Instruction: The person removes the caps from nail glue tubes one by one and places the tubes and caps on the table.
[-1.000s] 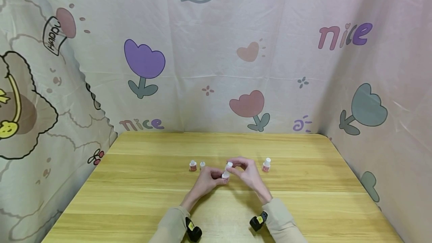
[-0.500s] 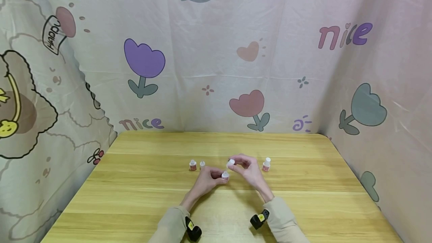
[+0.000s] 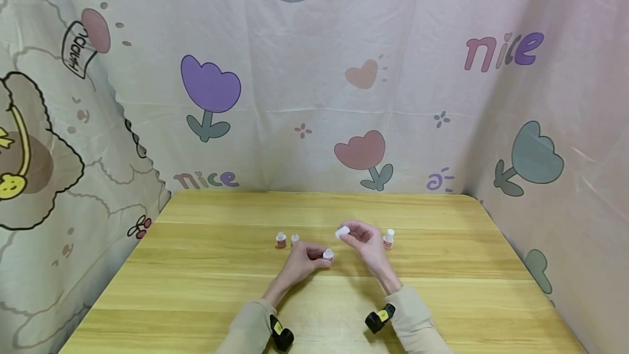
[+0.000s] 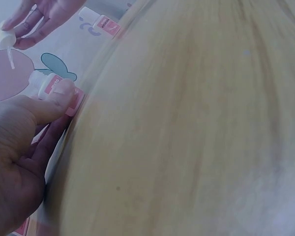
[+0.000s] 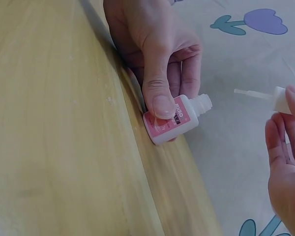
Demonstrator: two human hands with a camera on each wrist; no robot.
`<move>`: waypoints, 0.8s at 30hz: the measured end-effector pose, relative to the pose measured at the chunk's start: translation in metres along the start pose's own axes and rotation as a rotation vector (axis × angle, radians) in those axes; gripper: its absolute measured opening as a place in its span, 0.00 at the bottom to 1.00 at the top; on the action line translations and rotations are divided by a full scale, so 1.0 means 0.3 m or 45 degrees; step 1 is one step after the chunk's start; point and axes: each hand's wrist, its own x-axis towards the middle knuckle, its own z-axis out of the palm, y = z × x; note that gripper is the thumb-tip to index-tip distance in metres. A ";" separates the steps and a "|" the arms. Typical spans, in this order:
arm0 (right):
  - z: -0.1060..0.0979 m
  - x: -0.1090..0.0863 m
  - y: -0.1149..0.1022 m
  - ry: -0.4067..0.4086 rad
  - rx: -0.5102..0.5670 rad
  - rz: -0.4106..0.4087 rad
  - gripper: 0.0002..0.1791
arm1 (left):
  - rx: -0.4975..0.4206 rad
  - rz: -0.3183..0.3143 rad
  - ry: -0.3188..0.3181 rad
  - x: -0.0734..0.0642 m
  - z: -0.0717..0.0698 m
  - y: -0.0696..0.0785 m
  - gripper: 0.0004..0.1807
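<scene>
My left hand (image 3: 298,264) pinches a small white bottle (image 5: 179,120) with a pink label between thumb and fingers. The bottle stands upright on the table, and its bare neck is uncovered. Up and to the right of it, my right hand (image 3: 368,245) pinches a white brush cap (image 3: 342,231) between fingertips and thumb. The cap's thin pale brush (image 5: 253,93) points toward the bottle's neck, apart from it, as the right wrist view shows.
A capped bottle (image 3: 389,239) of the same kind stands just right of my right hand. Beyond my left hand are another bottle (image 3: 280,241) and a small white-topped one (image 3: 295,239), partly hidden. The wooden table (image 3: 196,288) ends at a printed cloth backdrop (image 3: 295,152).
My right hand has lifted the brush cap up off the bottle's neck and moved it right, tilting it. My left hand has kept the bottle in place.
</scene>
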 end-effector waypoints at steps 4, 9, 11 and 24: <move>0.000 0.002 0.007 0.033 0.080 -0.009 0.21 | 0.006 -0.001 0.004 0.001 0.002 -0.001 0.09; 0.004 0.003 0.012 0.109 0.124 0.000 0.21 | 0.005 -0.016 0.009 0.000 0.002 -0.002 0.09; 0.005 0.003 0.010 0.138 0.137 0.001 0.21 | 0.008 -0.024 0.011 0.000 0.003 -0.003 0.09; 0.003 -0.002 0.008 0.228 0.144 0.040 0.20 | -0.001 -0.022 0.018 0.001 0.006 0.000 0.09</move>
